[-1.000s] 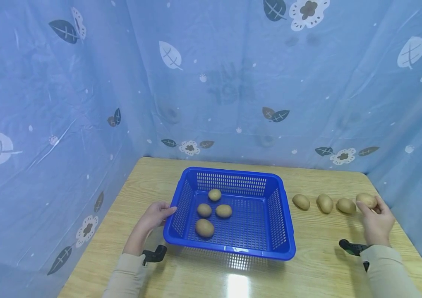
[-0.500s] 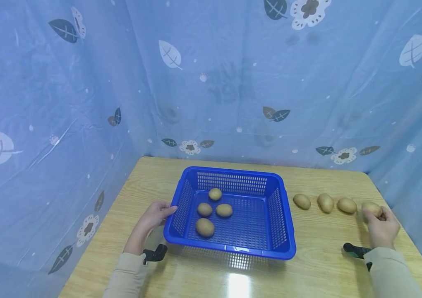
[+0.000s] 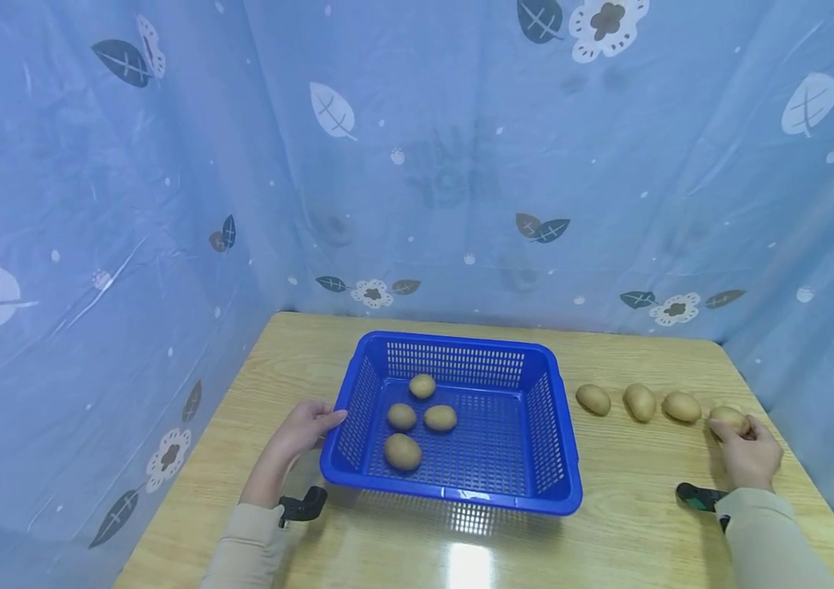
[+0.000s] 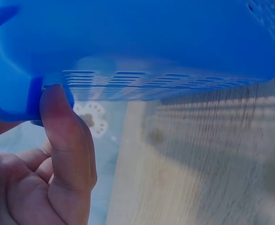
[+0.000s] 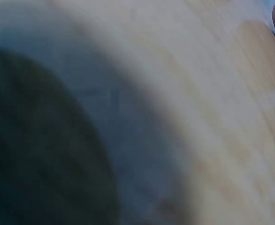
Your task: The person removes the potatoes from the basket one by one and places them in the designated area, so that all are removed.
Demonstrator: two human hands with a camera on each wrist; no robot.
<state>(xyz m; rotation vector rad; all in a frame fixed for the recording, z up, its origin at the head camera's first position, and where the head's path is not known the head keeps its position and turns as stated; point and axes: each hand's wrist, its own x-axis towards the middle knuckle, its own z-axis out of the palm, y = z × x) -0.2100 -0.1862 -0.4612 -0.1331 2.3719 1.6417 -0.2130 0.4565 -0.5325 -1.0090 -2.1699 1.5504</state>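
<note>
The person's left hand grips the left rim of a blue plastic basket in the head view. In the left wrist view the fingers of that hand pinch the basket's edge. Several potatoes lie in the basket's left half. To the right of the basket stretches a row of potatoes on the table. At the row's right end the right hand holds a potato with thumb and fingers, at or near the tabletop. The right wrist view is mostly blurred by something dark and close.
A wooden table carries everything. Blue patterned curtain hangs behind and along both sides of it. Black wrist mounts stick out from both sleeves.
The right hand has brought its potato down and slightly to the right, away from the neighbouring potato in the row. The left hand and the basket have stayed in place.
</note>
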